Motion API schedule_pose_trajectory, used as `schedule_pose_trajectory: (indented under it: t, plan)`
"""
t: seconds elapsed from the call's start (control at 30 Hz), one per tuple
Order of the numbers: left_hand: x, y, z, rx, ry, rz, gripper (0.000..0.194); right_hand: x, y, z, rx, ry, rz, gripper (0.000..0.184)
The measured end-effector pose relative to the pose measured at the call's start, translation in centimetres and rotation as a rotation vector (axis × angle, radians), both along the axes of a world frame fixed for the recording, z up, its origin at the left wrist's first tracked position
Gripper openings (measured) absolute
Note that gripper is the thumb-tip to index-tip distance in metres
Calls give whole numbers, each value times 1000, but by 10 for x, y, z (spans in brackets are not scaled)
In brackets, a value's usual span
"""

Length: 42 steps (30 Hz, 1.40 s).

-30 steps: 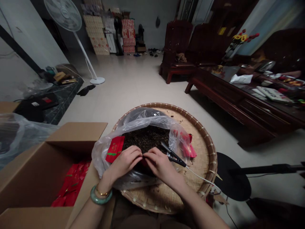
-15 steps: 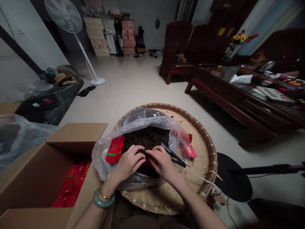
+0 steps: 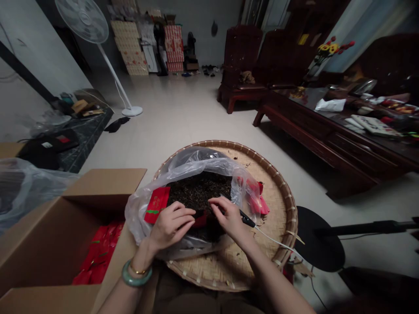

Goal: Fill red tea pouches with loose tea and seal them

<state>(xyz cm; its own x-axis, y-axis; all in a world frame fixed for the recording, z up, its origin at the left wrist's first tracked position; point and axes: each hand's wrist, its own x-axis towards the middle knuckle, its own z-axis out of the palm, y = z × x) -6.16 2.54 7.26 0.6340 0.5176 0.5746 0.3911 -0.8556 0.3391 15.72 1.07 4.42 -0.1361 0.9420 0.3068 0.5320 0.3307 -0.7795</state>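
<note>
A clear plastic bag full of dark loose tea leaves lies open on a round woven bamboo tray. Over its front part, my left hand has its fingers closed around a small red packet, mostly hidden below them. My right hand is just right of the packet, thumb and forefinger pinched above the tea; what they hold is too small to name. Another red packet rests flat at the bag's left side. Partly behind my right hand is a black handheld tool with a white cord.
Left of the tray, an open cardboard box contains several red packets. Red wrappers lie at the tray's right. A black round stand base is beside the tray, a dark wooden table farther right, a white fan ahead.
My hands were together at the packet and are now apart. The right has moved right and slightly up, the left slightly left and down. More of the red packet shows between them.
</note>
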Motion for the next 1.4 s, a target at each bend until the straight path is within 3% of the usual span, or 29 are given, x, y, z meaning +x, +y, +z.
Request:
schedule_pose_trajectory:
  t: [0.13,0.27,0.53,0.83,0.97,1.1,1.2,1.3,1.4]
  plan:
    - [-12,2,5,80,-48,103,16,-12,-3,-20,-158,-342,191,34]
    - [-17,2,8,122,-39,165,15,-31,-6,-24,-190,-585,186,46]
    - [-26,0,7,104,8,277,8,-49,9,-20,-335,-754,204,27]
    - [-23,4,0,139,91,207,15,-34,13,-25,-336,-623,264,24]
    - [-22,4,0,159,74,157,13,-18,11,-24,-330,-297,176,21]
    - [-19,5,-3,163,68,124,14,-4,9,-10,-420,95,60,13]
    - [-16,5,-6,175,52,101,14,-3,8,8,-464,297,48,16]
    - [-14,4,-8,161,45,82,13,-12,7,24,-420,365,81,17]
    - [-14,2,-6,88,97,93,14,-24,7,33,-264,266,117,13]
